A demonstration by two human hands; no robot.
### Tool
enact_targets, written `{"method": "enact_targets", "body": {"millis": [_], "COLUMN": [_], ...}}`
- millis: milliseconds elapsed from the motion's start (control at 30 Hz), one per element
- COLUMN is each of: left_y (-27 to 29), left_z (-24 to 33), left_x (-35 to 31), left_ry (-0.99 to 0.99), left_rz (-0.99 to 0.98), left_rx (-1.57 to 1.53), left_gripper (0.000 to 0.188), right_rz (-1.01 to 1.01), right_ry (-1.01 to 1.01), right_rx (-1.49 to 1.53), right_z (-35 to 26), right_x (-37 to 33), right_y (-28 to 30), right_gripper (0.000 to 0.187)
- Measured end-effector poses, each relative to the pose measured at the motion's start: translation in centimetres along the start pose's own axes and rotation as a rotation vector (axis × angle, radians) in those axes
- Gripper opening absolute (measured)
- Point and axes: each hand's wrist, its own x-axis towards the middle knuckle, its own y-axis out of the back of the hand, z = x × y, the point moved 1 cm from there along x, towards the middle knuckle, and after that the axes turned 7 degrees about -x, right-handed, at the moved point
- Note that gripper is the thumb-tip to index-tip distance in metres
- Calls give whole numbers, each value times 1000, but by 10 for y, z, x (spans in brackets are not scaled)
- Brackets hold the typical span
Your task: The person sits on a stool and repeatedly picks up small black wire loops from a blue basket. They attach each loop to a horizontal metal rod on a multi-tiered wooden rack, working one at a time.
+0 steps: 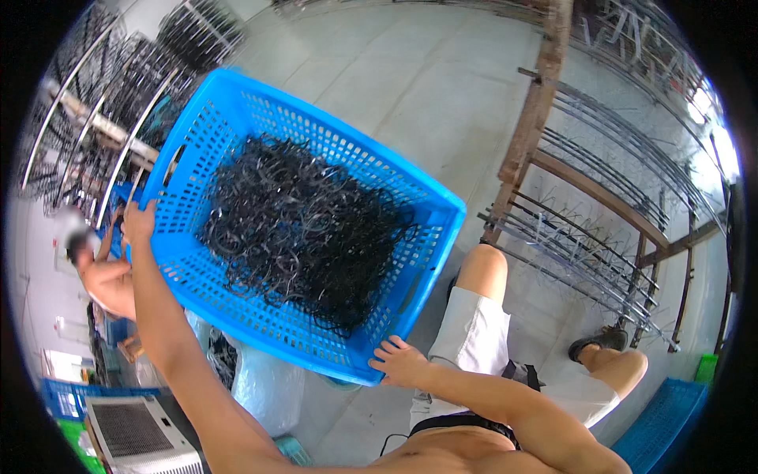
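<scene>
A large blue plastic basket (312,365) with slotted walls is tilted in front of me, held up off the floor. Inside lies a tangled heap of thin, curved black pieces (308,229), shiny in places; their exact kind is too small to make out. My left hand (140,224) grips the rim at the basket's left end, near a handle slot. At the near right corner, my right hand (399,363) has its fingers over the rim, and its thumb side is partly hidden.
On the right stands a rack (600,182) of brown posts and thin metal bars. Black items hang on racks (118,103) at far left, where another person (106,272) is. Below the basket are clear plastic bags (268,387); a grey vented machine (142,434) sits lower left.
</scene>
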Motion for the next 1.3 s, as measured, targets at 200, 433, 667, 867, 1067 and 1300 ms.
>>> {"method": "enact_targets", "body": {"millis": [200, 433, 667, 867, 1067, 1300], "left_y": [67, 34, -79, -110, -95, -43], "left_z": [71, 92, 187, 237, 259, 314], "left_x": [-81, -49, -155, -207, -203, -352], "left_ry": [-159, 10, -491, -323, -472, -609], "left_rz": [386, 257, -247, -469, -729, -497], "left_rx": [-326, -204, -538, -198, 149, -294], "left_gripper": [56, 62, 57, 68, 40, 58], "right_rz": [37, -44, 171, 294, 286, 299], "right_ry": [-167, -64, -87, -61, -68, -62], "right_rx": [-205, 7, 55, 98, 167, 711], "right_z": [25, -7, -1, 2, 8, 31], "right_x": [18, 26, 4, -2, 2, -31], "right_y": [-77, -39, -36, -33, -44, 8], "right_gripper": [47, 42, 45, 44, 38, 31]}}
